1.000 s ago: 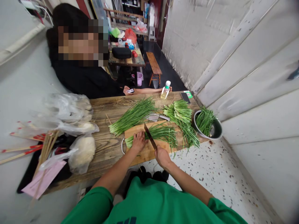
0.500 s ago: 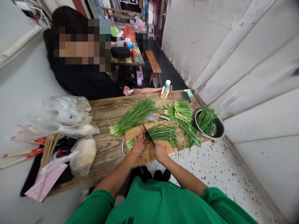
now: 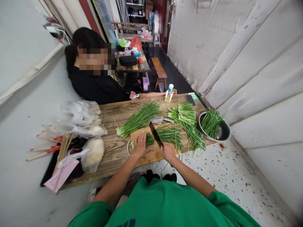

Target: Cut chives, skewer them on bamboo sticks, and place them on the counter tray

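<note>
My right hand [image 3: 168, 152] grips the handle of a dark-bladed kitchen knife [image 3: 155, 134] over the wooden cutting board [image 3: 151, 154]. The blade stands between two parts of a bunch of garlic chives. On its left lies a short cut section [image 3: 148, 139]; on its right are the longer green leaves [image 3: 169, 136]. My left hand [image 3: 140, 146] rests against the left end of the cut section, fingers stretched out and thumb apart. Behind the board lies a second knife [image 3: 163, 120], partly covered by chives.
More chives lie in a pile [image 3: 139, 119] behind the board and a stack [image 3: 187, 116] to the right. A metal bowl [image 3: 226, 130] holds chives. A bottle [image 3: 169, 93] and phone [image 3: 190, 100] stand at the far edge, near a seated person [image 3: 94, 85]. Plastic bags [image 3: 81, 113] lie left.
The knife has moved right, away from my left fingers, and a gap now parts the cut section from the longer leaves. My left thumb has spread. The camera view has shifted slightly.
</note>
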{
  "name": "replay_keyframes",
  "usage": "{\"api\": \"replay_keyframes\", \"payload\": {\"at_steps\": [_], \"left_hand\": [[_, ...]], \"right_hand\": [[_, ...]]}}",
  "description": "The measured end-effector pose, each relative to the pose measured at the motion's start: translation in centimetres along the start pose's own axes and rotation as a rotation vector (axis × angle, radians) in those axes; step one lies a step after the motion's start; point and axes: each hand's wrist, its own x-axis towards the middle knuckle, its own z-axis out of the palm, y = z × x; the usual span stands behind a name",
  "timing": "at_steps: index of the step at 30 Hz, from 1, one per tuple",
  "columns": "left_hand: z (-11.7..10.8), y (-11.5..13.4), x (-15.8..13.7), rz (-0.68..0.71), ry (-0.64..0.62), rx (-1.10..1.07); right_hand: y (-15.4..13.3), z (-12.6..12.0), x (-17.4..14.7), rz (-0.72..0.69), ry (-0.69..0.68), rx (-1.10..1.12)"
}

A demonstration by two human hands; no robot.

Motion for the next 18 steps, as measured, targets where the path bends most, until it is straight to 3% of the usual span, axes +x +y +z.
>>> {"api": "replay_keyframes", "payload": {"at_steps": [3, 5, 9, 11, 13, 18], "left_hand": [[-0.8, 0.2, -3.4, -0.301, 0.139, -0.022], [-0.8, 0.5, -5.7, -0.472, 0.118, -0.038], [-0.1, 0.6, -8.2, -0.536, -0.096, -0.1], [0.3, 0.6, -8.2, -0.57, -0.129, -0.144], [0.4, 0.6, -7.8, -0.618, -0.068, -0.225], [-0.5, 1.5, -7.0, -0.695, 0.221, -0.46]], "right_hand": [[1.0, -0.5, -0.9, -0.033, 0.059, 0.024], [1.8, -0.7, -1.5, -0.044, 0.077, 0.044], [3.3, -0.5, -2.3, -0.037, 0.054, 0.06], [4.0, -0.2, -2.7, -0.04, 0.024, 0.059], [4.7, 0.2, -3.1, -0.055, 0.006, 0.069], [5.9, 0.7, -3.9, -0.051, 0.008, 0.11]]}}
